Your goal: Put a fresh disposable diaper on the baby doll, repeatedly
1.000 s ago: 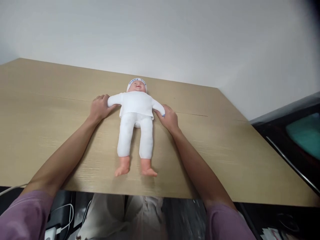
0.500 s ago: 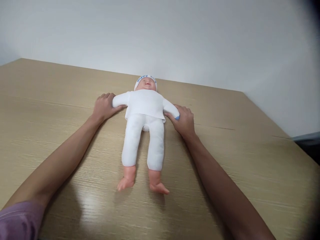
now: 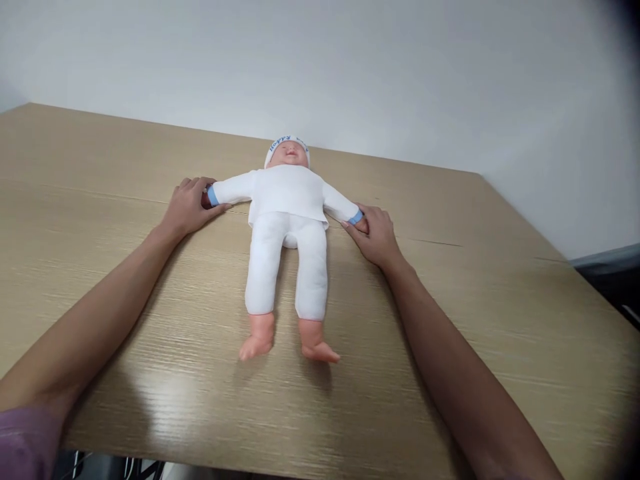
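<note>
Head view, near to far. Near edge of the wooden surface (image 3: pixel 150 400): bare wood w/ a pale glare patch toward the near-left corner; a purple sleeve (image 3: pixel 23 443) shows at the bottom-left, just off that edge. Both forearms run from the near edge inward, spreading to either side of a baby doll (image 3: pixel 286 227) that lies face-up at approx. the centre of the surface, head toward the far edge, feet toward the near edge. Doll's bare feet point at the viewer, slightly apart; legs in white trousers, straight and side by side; torso in a white top; arms spread out flat to both sides, sleeves ending in blue cuffs. Left hand (image 3: pixel 187 207): resting on the surface at the end of the doll's arm on that side, fingers curled loosely over the doll's hand, touching it just beyond the blue cuff; grip firmness cannot be told. Right hand (image 3: pixel 375 233): at the end of the doll's other arm, thumb and fingers closed round the doll's hand beside the cuff, heel of the hand on the surface. Doll's head wears a white cap (image 3: pixel 286 142) w/ blue lettering, too small to read, close to the far edge. A faint seam crosses the surface behind the doll's arms. Beyond the far edge: plain white wall (image 3: pixel 320 60). Dark object at the far-right corner, unclear.
</note>
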{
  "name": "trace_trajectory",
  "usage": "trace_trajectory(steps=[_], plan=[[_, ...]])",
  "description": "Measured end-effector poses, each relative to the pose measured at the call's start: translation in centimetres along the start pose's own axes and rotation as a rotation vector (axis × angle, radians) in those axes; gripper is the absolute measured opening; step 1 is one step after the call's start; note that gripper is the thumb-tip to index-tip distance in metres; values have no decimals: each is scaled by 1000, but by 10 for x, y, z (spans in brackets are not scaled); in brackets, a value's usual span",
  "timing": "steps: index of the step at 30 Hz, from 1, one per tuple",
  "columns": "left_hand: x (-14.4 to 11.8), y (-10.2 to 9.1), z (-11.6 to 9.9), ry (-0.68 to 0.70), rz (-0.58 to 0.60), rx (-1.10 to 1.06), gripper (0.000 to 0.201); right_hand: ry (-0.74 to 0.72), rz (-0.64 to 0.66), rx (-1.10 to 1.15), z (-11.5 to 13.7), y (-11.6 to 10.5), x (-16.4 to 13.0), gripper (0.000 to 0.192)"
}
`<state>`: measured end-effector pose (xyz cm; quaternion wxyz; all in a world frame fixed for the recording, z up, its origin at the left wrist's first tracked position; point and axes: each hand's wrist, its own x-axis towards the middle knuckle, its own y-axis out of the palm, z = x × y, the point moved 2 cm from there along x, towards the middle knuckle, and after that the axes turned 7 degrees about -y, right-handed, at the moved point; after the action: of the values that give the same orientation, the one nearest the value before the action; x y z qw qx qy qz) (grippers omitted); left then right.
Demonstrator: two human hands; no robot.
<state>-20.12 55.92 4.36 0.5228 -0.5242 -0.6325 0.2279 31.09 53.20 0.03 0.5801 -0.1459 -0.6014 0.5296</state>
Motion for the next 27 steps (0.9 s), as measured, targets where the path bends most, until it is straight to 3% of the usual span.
trace_trajectory(steps=[8,15,18,22,25,27], plan=[[8,7,7,-16,-1,-12,81,7,8,-9,-10,13,6,74],[-21,2,0,-66,-35,-43,98,41,-73,-46,15,4,-10,87],[-42,-6,-14,-54,-112,-68,101,97,-197,-31,47,-9,-26,72],[-83,-35,-61,-55,-255,-159,61,160,-360,74,119,-40,-60,41],[-155,-70,-113,-56,-357,-311,40,95,-433,203,183,-77,-114,27],[-229,-87,-150,30,-291,-432,27,29,-412,228,221,-104,-171,28]])
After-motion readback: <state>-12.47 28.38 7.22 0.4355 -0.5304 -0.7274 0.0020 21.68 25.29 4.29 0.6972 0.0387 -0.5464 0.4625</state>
